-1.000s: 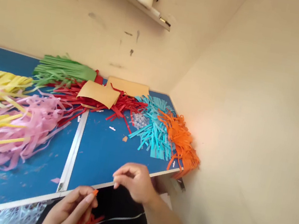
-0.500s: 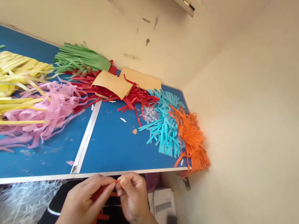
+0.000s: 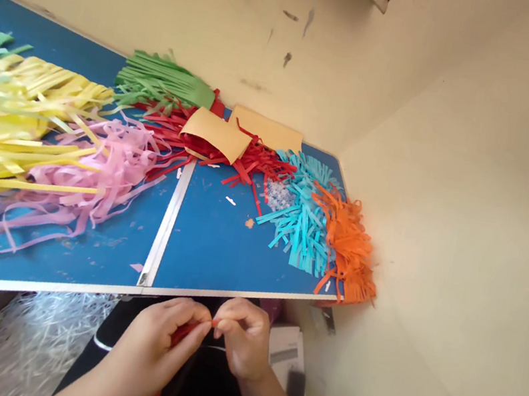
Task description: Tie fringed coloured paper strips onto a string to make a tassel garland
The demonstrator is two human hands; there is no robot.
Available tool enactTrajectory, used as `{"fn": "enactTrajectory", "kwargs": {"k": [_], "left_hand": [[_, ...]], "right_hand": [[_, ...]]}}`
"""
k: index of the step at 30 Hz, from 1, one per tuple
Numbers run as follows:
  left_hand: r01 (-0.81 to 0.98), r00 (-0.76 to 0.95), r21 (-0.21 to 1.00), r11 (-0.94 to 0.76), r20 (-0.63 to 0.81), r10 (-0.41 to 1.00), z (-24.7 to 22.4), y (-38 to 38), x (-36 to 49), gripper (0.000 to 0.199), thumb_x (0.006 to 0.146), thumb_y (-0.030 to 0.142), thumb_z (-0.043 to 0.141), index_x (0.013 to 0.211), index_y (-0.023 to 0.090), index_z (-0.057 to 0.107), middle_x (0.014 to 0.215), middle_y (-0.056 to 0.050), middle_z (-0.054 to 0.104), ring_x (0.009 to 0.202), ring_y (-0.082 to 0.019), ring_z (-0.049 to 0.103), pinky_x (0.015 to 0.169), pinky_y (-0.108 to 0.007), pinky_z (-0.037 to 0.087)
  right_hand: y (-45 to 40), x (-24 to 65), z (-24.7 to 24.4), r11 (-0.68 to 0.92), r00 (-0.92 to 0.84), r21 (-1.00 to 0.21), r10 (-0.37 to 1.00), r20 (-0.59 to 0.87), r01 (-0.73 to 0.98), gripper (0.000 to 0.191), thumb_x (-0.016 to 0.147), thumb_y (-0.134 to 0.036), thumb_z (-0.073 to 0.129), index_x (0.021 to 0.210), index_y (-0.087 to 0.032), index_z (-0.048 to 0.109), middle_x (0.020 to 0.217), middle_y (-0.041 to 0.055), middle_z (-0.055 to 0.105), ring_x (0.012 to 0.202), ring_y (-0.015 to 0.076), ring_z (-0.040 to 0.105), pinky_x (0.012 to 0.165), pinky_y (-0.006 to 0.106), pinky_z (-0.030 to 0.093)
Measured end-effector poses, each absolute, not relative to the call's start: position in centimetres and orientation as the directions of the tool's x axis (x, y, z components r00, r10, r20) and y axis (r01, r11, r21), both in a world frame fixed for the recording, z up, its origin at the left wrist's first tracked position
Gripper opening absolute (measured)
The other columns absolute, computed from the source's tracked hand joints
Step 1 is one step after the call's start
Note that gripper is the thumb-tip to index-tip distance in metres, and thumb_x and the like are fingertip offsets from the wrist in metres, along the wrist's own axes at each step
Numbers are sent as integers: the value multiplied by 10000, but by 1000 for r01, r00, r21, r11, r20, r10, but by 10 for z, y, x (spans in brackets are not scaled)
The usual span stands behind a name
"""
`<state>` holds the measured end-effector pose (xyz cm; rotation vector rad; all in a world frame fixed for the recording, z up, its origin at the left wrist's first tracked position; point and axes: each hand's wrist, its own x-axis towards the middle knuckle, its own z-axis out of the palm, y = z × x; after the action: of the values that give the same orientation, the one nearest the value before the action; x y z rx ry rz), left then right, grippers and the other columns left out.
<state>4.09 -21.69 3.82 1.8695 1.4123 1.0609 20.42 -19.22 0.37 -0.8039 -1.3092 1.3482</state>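
My left hand [image 3: 169, 341] is closed around orange-red paper strips [image 3: 181, 333], low in view just below the table's front edge. Thumb and forefinger of my right hand [image 3: 244, 336] pinch a thin twisted bit of the same orange-red paper, close to the left fingertips. Most of that paper is hidden by the left hand, though a little orange shows under its wrist, over dark clothing. On the blue table [image 3: 216, 244] beyond lie an orange fringed paper bundle [image 3: 350, 246] and a light-blue one [image 3: 308, 225].
Yellow [image 3: 24, 144], pink [image 3: 107, 165], green [image 3: 162, 83] and red [image 3: 270, 162] fringed paper covers the table's left and back. Tan paper pieces [image 3: 217, 135] lie on the red. White shredded strips [image 3: 33, 335] sit below the table at left. A wall [image 3: 467, 225] closes the right side.
The view has shifted, so the table sits higher at left and further right. My hands stay together at the orange-red paper, and the strip hanging beneath them now shows less.
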Motion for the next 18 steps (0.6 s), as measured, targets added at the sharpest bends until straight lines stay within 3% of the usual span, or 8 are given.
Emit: {"fn": "enactTrajectory", "kwargs": {"k": [5, 12, 15, 18], "left_hand": [[534, 89, 776, -335, 342, 935, 41, -224, 41, 208, 925, 246, 484, 757, 230, 605, 621, 59, 629, 519, -73, 609, 520, -154, 466], [611, 106, 674, -415, 450, 887, 39, -233, 46, 195, 950, 239, 468, 820, 237, 614, 688, 36, 674, 579, -98, 658, 568, -175, 511], [639, 111, 647, -415, 457, 883, 38, -236, 44, 173, 966, 306, 474, 947, 246, 635, 815, 10, 727, 721, -123, 714, 633, -183, 543], [651, 69, 663, -370, 434, 898, 39, -238, 41, 190, 965, 369, 483, 963, 249, 629, 821, 15, 737, 701, -114, 716, 626, -166, 544]], "right_hand": [[-198, 204, 11, 183, -231, -974, 950, 211, -136, 77, 817, -191, 764, 846, -258, 789, 748, 17, 689, 664, 143, 628, 619, 251, 493], [-202, 210, 24, 115, -286, -993, 951, 117, -23, 108, 841, -203, 737, 916, -260, 789, 861, 38, 721, 787, 164, 663, 706, 261, 522], [-203, 212, 25, 79, -271, -995, 958, 94, -65, 93, 835, -197, 735, 901, -251, 772, 817, 18, 711, 736, 143, 648, 686, 244, 515], [-205, 210, 21, 8, -230, -988, 972, 44, -155, 87, 811, -196, 755, 883, -243, 737, 772, -11, 701, 695, 120, 635, 684, 224, 513]]}}
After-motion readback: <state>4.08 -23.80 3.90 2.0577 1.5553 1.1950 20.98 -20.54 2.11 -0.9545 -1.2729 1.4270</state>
